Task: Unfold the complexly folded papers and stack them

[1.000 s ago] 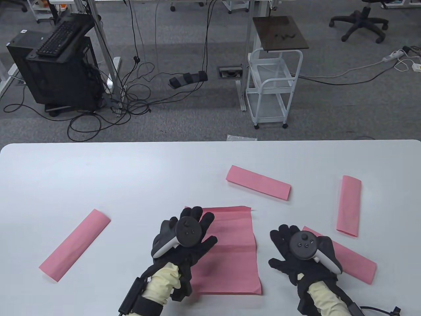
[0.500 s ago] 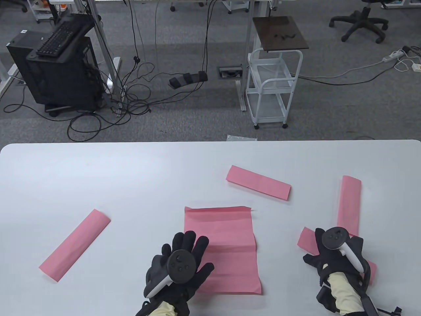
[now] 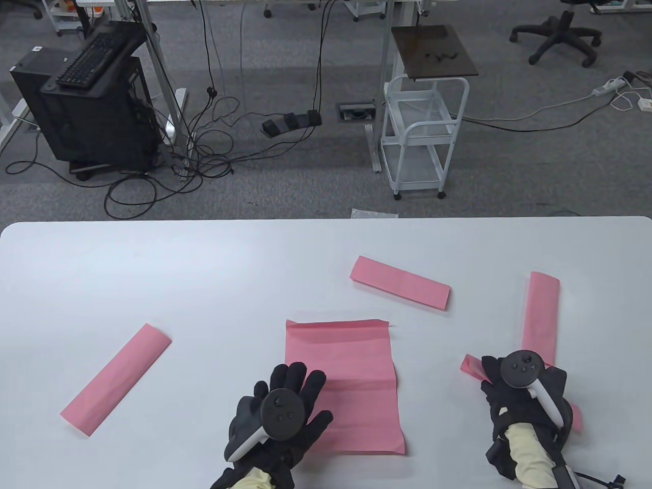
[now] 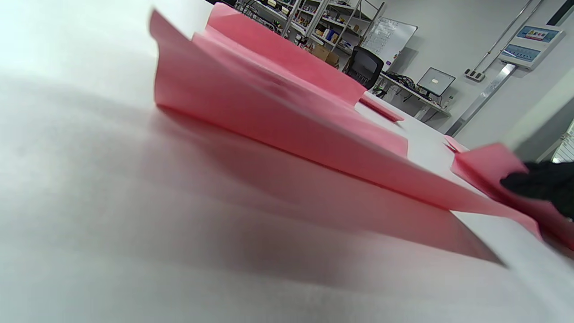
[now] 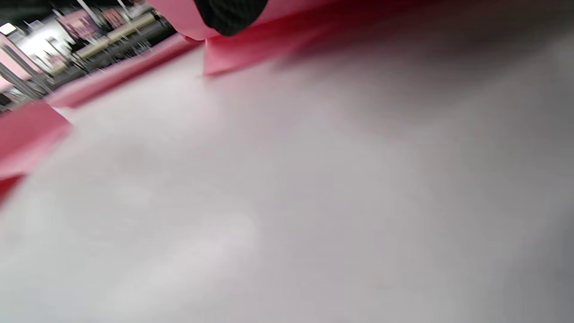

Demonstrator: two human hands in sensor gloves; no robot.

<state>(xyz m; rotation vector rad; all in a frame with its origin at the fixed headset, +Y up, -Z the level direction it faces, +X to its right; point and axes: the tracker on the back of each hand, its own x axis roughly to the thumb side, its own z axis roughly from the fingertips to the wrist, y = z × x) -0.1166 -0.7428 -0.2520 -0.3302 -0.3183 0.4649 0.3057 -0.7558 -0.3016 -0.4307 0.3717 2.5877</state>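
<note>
An unfolded pink sheet (image 3: 351,356) lies flat at the table's middle front, and its creased near edge shows in the left wrist view (image 4: 269,112). My left hand (image 3: 293,382) rests with spread, straight fingers on the sheet's lower left part. To the right, my right hand (image 3: 491,374) grips a folded pink strip (image 3: 471,364) whose left end is lifted off the table. Most of that strip is hidden under the hand. In the right wrist view a black fingertip (image 5: 231,13) lies against the curled pink paper (image 5: 251,54).
Other folded pink strips lie on the white table (image 3: 204,275): one at the left (image 3: 116,379), one at back centre (image 3: 400,282), one at the right (image 3: 541,316) just beyond my right hand. Beyond the table's far edge are a white cart (image 3: 423,132) and cables.
My left hand slid back along the sheet toward the near edge. My right hand moved right onto the folded strip, closed on it, and its left end has risen.
</note>
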